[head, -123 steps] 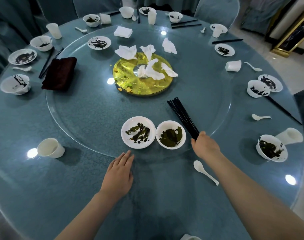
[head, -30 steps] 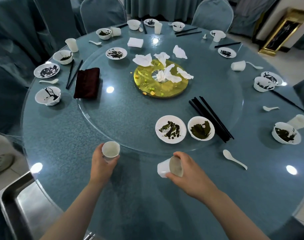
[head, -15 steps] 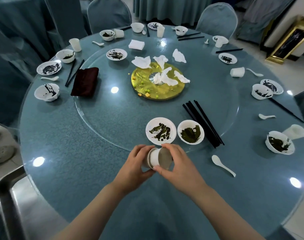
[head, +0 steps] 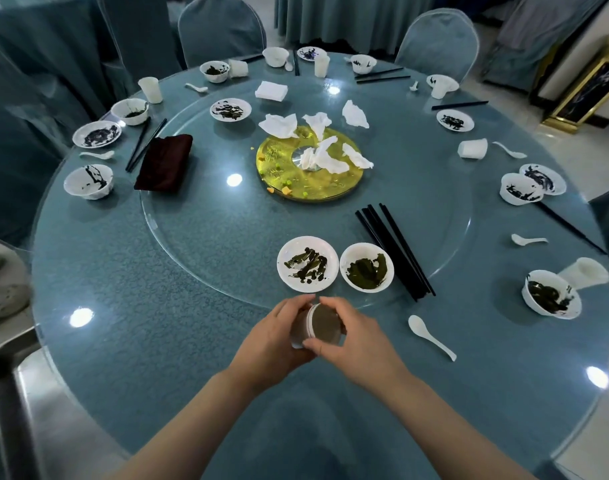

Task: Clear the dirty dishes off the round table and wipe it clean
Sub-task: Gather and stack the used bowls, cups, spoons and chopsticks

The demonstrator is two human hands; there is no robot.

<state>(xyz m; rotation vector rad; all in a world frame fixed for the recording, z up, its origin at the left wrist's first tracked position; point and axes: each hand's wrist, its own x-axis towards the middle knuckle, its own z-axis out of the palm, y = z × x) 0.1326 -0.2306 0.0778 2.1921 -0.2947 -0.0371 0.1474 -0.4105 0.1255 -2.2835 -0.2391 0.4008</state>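
Here, in the head view, both hands are meeting over the near edge of the round blue glass-topped desk [head: 130, 341]. The left hand [head: 272, 344] is curling its grip around a small white cup [head: 298, 336] lying on its side, and the right hand [head: 351, 344] is pinching a second small white cup [head: 325, 327] by its rim, its mouth facing the camera, nested against the first. Just beyond the hands, on the clear glass turntable [head: 199, 237], a white plate with dark green smears [head: 307, 264] and a white bowl with green leftovers [head: 366, 267] are sitting side by side, with a bundle of black chopsticks [head: 393, 249] lying just right of the bowl. A white ceramic spoon [head: 429, 336] is lying on the desk to the right of the hands. Crumpled white napkins [head: 325, 155] are resting on the gold centre disc [head: 306, 185], and a folded dark red cloth [head: 165, 162] is lying at the turntable's left. More soiled white bowls, plates, cups and spoons are ringing the desk's outer edge. A steel cart [head: 8, 393] is showing at lower left.
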